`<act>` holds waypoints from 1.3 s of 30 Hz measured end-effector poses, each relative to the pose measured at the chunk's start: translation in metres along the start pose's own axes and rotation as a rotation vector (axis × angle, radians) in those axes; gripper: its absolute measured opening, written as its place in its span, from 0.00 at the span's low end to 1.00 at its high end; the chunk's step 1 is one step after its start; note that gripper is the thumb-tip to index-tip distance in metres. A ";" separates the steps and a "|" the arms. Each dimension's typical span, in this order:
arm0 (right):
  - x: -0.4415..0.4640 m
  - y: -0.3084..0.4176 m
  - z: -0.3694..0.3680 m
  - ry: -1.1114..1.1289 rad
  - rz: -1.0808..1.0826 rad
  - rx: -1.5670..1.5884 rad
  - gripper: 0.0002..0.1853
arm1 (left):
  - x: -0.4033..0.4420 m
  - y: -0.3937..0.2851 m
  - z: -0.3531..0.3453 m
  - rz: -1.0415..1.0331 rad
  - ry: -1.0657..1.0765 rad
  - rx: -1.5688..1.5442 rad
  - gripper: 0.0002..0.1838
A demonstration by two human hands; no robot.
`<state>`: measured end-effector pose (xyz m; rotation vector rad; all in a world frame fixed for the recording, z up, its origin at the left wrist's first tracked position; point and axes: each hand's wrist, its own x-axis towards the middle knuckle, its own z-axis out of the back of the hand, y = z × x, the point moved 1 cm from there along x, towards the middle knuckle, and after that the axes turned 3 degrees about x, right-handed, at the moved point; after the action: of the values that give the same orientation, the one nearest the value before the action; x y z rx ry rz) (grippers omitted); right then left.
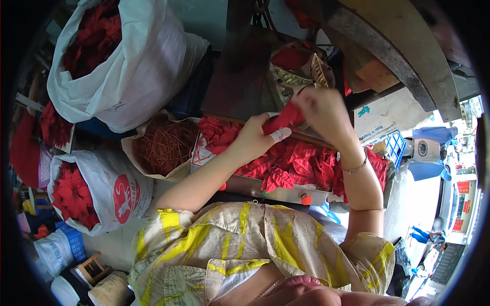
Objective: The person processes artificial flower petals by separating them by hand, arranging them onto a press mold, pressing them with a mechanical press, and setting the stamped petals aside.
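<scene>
Between my hands, in front of a metal machine part (293, 76), is a red fabric piece (286, 118). My left hand (259, 136) has its fingers closed round the lower end of it, with white tape on a finger or thumb. Blurred by motion, my right hand (321, 113) touches the upper end with bent fingers. Red fabric petals (301, 166) lie heaped in a long tray just below both hands. The machine part has gold-coloured, leaf-shaped edges and a red patch on it.
A brown bag of thin reddish stems (164, 145) stands left of the tray. Farther left are two white bags, a large one (148, 56) and a smaller one (133, 191), both holding red flowers. A curved metal machine arm (380, 43) hangs at the upper right. Round buttons (306, 199) line the front panel.
</scene>
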<state>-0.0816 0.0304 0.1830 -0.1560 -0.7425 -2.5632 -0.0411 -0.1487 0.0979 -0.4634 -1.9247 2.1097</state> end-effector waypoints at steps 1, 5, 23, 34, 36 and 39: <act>0.006 -0.006 0.001 -0.229 -0.118 0.024 0.13 | -0.003 0.004 -0.001 -0.001 -0.002 0.000 0.22; 0.039 -0.063 -0.011 -0.386 -0.068 -0.105 0.15 | -0.021 0.013 -0.012 -0.224 0.070 -0.193 0.20; -0.038 -0.059 0.055 -0.252 -0.125 0.092 0.09 | -0.001 0.015 -0.041 -0.250 0.195 0.115 0.19; 0.053 -0.181 0.033 -0.329 0.101 -0.361 0.11 | 0.002 0.024 -0.066 -0.010 0.126 -0.265 0.09; 0.048 -0.179 0.017 -0.413 0.209 -0.471 0.11 | 0.001 0.016 -0.067 0.026 0.087 -0.309 0.09; 0.030 -0.145 0.017 -0.460 0.147 -0.310 0.10 | 0.004 0.012 -0.063 0.108 0.068 -0.375 0.10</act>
<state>-0.1754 0.1352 0.1348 -0.8876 -0.4565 -2.5055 -0.0190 -0.0904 0.0812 -0.7161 -2.3072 1.7628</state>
